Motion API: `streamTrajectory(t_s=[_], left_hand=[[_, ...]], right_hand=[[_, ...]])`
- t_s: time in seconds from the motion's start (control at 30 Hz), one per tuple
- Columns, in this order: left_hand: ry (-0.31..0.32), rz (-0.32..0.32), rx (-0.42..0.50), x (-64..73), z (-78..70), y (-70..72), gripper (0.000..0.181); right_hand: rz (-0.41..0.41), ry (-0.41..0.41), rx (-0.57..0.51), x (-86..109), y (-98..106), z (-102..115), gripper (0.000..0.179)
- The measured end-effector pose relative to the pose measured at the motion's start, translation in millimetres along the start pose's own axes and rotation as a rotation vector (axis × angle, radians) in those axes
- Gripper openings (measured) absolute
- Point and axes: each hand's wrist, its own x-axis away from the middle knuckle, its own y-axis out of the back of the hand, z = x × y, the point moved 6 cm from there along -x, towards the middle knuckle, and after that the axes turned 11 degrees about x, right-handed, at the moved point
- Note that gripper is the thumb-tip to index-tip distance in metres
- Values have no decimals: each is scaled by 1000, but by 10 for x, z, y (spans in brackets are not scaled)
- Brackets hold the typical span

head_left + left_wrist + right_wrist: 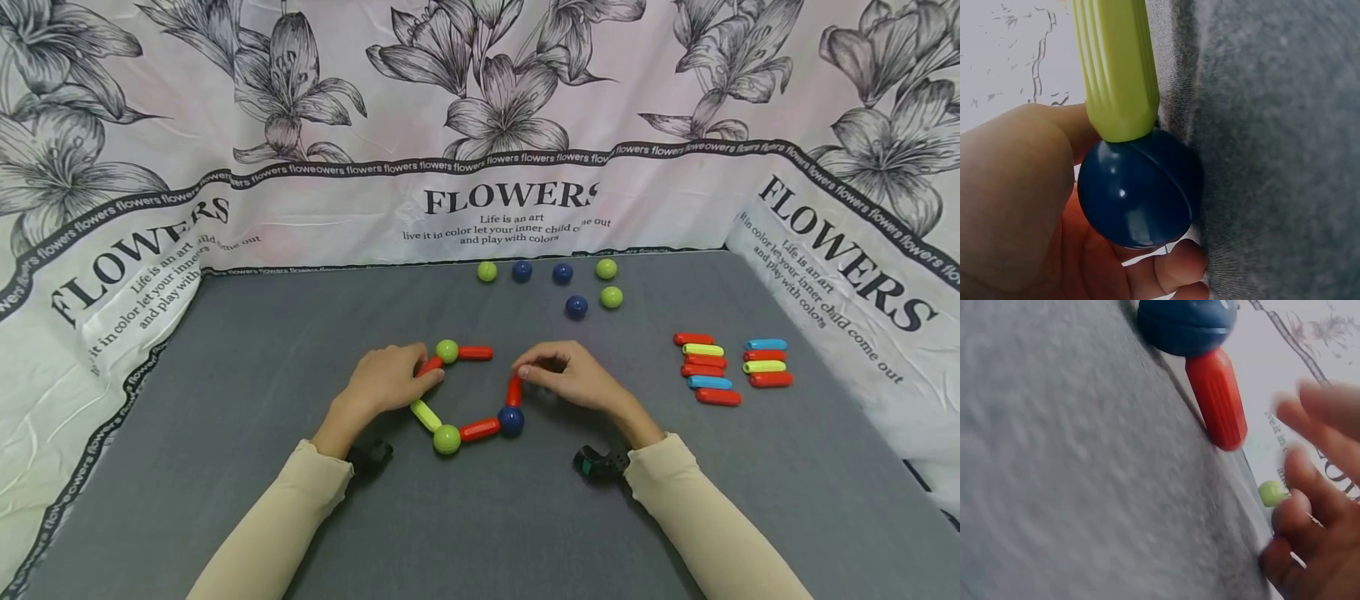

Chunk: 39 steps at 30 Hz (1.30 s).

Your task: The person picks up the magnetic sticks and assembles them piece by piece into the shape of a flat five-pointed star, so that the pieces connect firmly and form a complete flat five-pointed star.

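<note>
My left hand [386, 379] holds the left side of an unfinished ring of rods and balls. In the left wrist view its fingers curl round a blue ball [1138, 194] joined to a yellow-green rod [1119, 69]; the head view hides that ball. From there the chain runs through a green ball [447, 439] and a red rod [480, 429] to another blue ball [512, 421]. A red rod [1217, 400] sticks out of that one. My right hand [566, 375] is by its free end, fingers blurred and apart from it in the right wrist view.
At the chain's upper end, a green ball [447, 351] bears a red rod [476, 353]. Loose blue balls [562, 274] and green balls [611, 297] lie toward the back. Two columns of rods [705, 372] lie on the right. A printed cloth [510, 208] borders the grey table.
</note>
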Motion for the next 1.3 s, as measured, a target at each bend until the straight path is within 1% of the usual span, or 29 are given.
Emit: streamTrajectory(t_s=[0.1, 0.17, 0.2, 0.27, 0.3, 0.33, 0.37, 0.43, 0.5, 0.53, 0.6, 0.7, 0.73, 0.8, 0.87, 0.93, 1.07, 1.2, 1.3], left_hand=[[4, -1, 11, -4, 5, 3, 35], [7, 4, 17, -5, 10, 6, 34], [7, 9, 19, -5, 13, 7, 34], [6, 19, 22, -6, 20, 12, 33], [3, 25, 23, -7, 22, 15, 33], [1, 29, 24, -7, 24, 21, 32], [-1, 31, 27, -6, 24, 28, 32], [-10, 34, 30, -6, 25, 40, 31], [-17, 35, 35, -6, 22, 46, 30], [-19, 35, 38, -7, 22, 46, 30], [-20, 32, 40, -9, 26, 40, 30], [-26, 8, 41, -15, 22, 27, 35], [-33, -6, 39, -19, 18, 24, 40], [-63, -33, 31, -27, -4, 17, 56], [-109, -38, 33, -38, -43, -4, 71], [-154, -25, 29, -41, -77, -31, 77], [-201, 0, 35, -41, -109, -78, 73], [-210, -8, 50, -53, -104, -95, 70], [-218, -9, 62, -56, -112, -99, 70]], right_hand=[[-257, -87, 55, 0, 196, -118, 10], [-420, -147, 120, 20, 332, -186, 10], [-488, -177, 154, 35, 393, -217, 11], [-584, -232, 221, 62, 495, -266, 18], [-609, -257, 255, 70, 534, -290, 23], [-615, -280, 289, 68, 561, -312, 30], [-608, -297, 315, 62, 580, -334, 37], [-552, -318, 372, 36, 593, -370, 50], [-466, -323, 423, -2, 578, -398, 58], [-421, -325, 445, -20, 564, -404, 59], [-345, -320, 485, -55, 523, -406, 57], [-275, -284, 515, -107, 429, -370, 45], [-257, -258, 518, -126, 387, -347, 41], [-222, -194, 511, -170, 288, -287, 35], [-180, -134, 484, -206, 192, -209, 32], [-138, -95, 461, -244, 95, -126, 30], [-64, -90, 439, -326, -75, 0, 29], [-17, -113, 486, -420, -194, 45, 33], [-9, -131, 512, -464, -235, 63, 34]])
